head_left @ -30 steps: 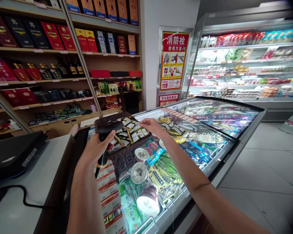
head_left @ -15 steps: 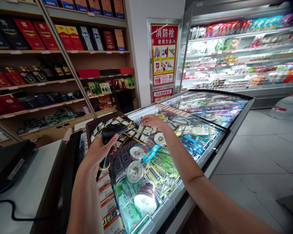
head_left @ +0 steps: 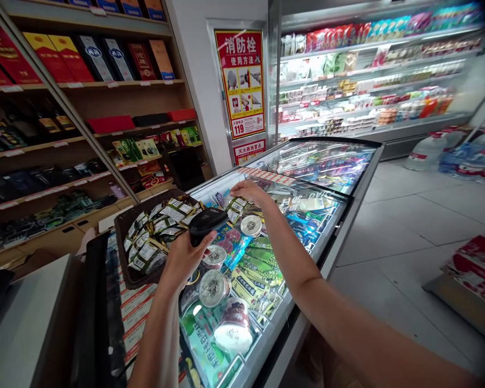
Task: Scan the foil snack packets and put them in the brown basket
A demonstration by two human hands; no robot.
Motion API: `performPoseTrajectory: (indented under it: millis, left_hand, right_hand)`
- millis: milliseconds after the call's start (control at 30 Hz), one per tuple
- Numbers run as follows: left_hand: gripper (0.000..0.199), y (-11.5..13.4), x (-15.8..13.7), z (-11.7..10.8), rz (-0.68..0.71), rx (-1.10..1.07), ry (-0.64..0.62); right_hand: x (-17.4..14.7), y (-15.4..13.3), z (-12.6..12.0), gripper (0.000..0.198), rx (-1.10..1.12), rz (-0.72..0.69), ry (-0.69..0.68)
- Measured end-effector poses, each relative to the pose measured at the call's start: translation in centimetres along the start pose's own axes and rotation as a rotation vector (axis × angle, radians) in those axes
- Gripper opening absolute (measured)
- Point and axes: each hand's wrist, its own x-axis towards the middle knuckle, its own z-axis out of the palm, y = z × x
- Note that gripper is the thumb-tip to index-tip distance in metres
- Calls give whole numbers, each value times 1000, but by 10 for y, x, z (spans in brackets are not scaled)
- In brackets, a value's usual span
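My left hand [head_left: 188, 258] is wrapped round the handle of a black barcode scanner [head_left: 208, 220], its head facing right and away from me. Ahead of it, my right hand [head_left: 248, 191] pinches a small green, white and black snack packet [head_left: 237, 207] by its upper edge. Both hands are above the glass top of a chest freezer [head_left: 327, 264]. To the left, a dark brown woven basket [head_left: 123, 229] holds several similar packets [head_left: 161, 226]. White-lidded cups [head_left: 212, 288] and a green bag [head_left: 204, 339] lie inside the freezer under my forearms.
A pale counter [head_left: 44, 318] stands at the left. Wooden shelves [head_left: 117, 129] with boxes line the wall behind. A lit refrigerated display [head_left: 372, 81] fills the back right. Large water bottles [head_left: 426, 151] and a red-and-white carton [head_left: 477, 264] are on the right-hand floor.
The view has swung right. The scanner has come nearer the packet in my right hand, and left the spot over the basket, which now shows more fully.
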Motion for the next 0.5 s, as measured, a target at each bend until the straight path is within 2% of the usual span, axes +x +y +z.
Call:
performPoseTrajectory:
  millis: [267, 400, 500]
  left_hand:
    - [45, -2, 2, 3, 14, 5, -1]
    - [53, 4, 0, -9, -50, -55, 9]
    - [55, 1, -2, -34, -138, -115, 95]
  right_hand:
    - [7, 9, 1, 16, -102, -19, 16]
    - [17, 25, -9, 23, -352, 20, 216]
    - [15, 36, -17, 35, -554, 117, 345]
